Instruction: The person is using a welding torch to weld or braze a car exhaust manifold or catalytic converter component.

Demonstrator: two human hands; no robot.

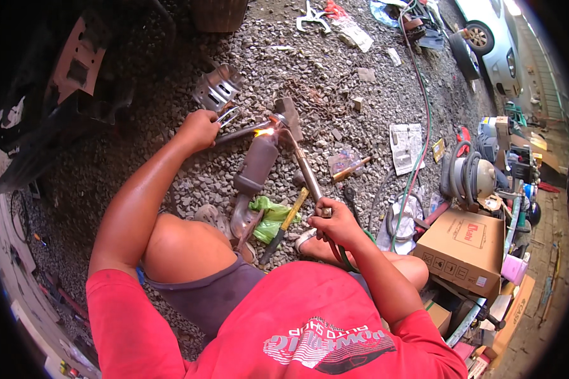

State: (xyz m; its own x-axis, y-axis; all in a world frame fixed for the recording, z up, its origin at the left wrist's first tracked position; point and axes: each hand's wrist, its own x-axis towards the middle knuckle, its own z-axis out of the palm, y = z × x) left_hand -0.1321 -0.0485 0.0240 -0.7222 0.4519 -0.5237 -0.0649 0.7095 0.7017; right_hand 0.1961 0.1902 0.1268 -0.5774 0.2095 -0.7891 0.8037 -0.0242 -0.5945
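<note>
My left hand (202, 129) is closed around a tool with two curved silver handles (228, 116); its jaws are hard to make out. In my right hand (337, 222) is a gas torch (306, 165), gripped by its rear end, with hoses trailing below. The torch tip points at the top end of a brown exhaust canister (257, 164), where metal glows orange and a flame shows. A hammer head (289, 118) lies just beyond the glow. Left of it runs a grey bar (241, 132), passing near my left hand. The canister's bent pipe (240, 215) reaches toward my feet.
A slotted metal shield (218, 87) lies beyond my left hand. Near my feet are a yellow-handled hammer (286, 224) and a green plastic bag (270, 218). Hoses (417, 82) cross the gravel. Right stands a cardboard box (461, 249); a car (496, 47) is farther off.
</note>
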